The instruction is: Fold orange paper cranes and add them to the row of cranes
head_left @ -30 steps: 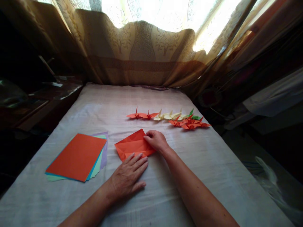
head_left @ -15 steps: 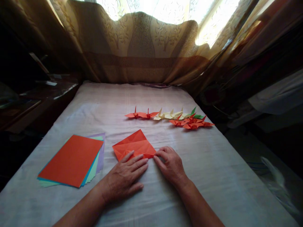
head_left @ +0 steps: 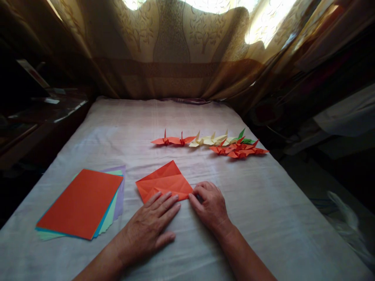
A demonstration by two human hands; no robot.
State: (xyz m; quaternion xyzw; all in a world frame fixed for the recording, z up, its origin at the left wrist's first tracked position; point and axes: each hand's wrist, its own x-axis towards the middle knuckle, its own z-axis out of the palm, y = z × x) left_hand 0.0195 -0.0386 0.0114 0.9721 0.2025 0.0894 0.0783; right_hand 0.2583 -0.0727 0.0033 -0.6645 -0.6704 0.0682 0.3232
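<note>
An orange folded paper square point(head_left: 164, 180) lies on the white cloth in front of me. My left hand point(head_left: 149, 226) rests flat with its fingertips pressing the paper's near edge. My right hand point(head_left: 209, 205) sits at the paper's right corner, fingers bent, thumb and forefinger pinching that corner against the cloth.
A stack of coloured sheets point(head_left: 80, 203), orange on top, lies to the left. A row of folded paper cranes point(head_left: 209, 143) in orange, yellow and green stands further back. The cloth-covered table point(head_left: 263, 218) drops off at right; curtains point(head_left: 175, 50) hang behind, dark furniture point(head_left: 35, 117) at left.
My right hand slid from the paper's upper right edge down to its right corner. The left hand stayed pressing the near edge. The view tilted down slightly.
</note>
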